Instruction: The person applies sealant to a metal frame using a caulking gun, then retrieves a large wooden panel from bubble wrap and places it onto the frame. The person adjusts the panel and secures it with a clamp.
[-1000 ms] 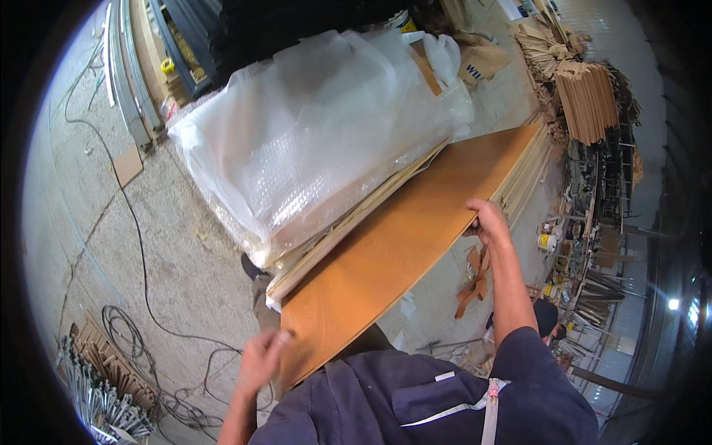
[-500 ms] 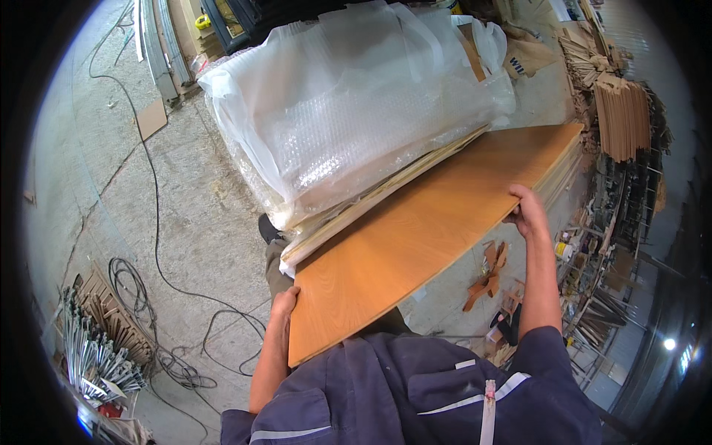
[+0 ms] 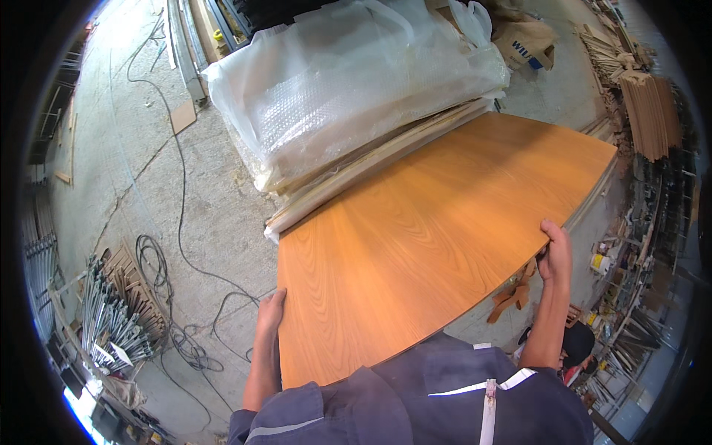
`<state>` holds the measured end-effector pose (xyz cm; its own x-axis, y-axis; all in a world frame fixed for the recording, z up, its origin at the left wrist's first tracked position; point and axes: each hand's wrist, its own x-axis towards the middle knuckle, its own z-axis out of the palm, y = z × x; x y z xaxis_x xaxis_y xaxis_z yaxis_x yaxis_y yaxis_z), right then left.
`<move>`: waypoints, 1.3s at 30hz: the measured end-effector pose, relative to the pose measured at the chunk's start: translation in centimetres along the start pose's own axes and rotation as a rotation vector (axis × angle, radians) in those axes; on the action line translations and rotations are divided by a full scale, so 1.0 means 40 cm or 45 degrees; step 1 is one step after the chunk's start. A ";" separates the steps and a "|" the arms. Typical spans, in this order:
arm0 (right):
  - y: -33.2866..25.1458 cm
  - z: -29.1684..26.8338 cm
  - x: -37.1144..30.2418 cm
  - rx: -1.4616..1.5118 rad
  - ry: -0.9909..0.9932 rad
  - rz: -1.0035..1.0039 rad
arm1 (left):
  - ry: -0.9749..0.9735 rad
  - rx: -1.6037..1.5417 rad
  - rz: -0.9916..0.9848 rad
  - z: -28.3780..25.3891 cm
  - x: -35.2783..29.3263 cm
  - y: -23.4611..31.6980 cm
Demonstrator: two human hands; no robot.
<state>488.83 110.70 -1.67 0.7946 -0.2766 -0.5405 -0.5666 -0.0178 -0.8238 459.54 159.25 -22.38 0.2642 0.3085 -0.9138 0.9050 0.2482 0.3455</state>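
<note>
A large orange-brown wood-grain panel (image 3: 415,245) slants between my body and a wrapped stack. My left hand (image 3: 272,311) grips its left edge, the fingers partly hidden behind it. At the near long edge, toward the right, my right hand (image 3: 556,251) is closed round the panel with the thumb on its face. Just beyond the panel stands the stack of boards covered in bubble wrap (image 3: 334,96), its pale layered edges (image 3: 386,162) bare along the near side. The panel's far edge lies against or close to those edges; exact contact cannot be made out.
Black cables (image 3: 178,345) loop across the concrete floor at left, near a bundle of metal rods (image 3: 111,334). Long metal profiles (image 3: 185,52) lie at the far left. A brown paper sack (image 3: 523,44) and stacked wooden strips (image 3: 647,115) stand at right. Brown scraps (image 3: 512,297) lie below the panel.
The panel has tipped toward me, so more of its broad face shows. My right hand has moved right and nearer with its edge; my left hand keeps its grip. The view has shifted slightly.
</note>
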 end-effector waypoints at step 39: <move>0.438 0.050 -0.578 0.584 -0.956 -0.165 | 0.777 -0.588 0.927 -0.559 -0.480 -0.737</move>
<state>460.95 118.73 -3.94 0.8711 0.4068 -0.2753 -0.4474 0.4259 -0.7864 420.35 166.56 -10.24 0.3638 0.9013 -0.2352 0.3468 0.1033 0.9322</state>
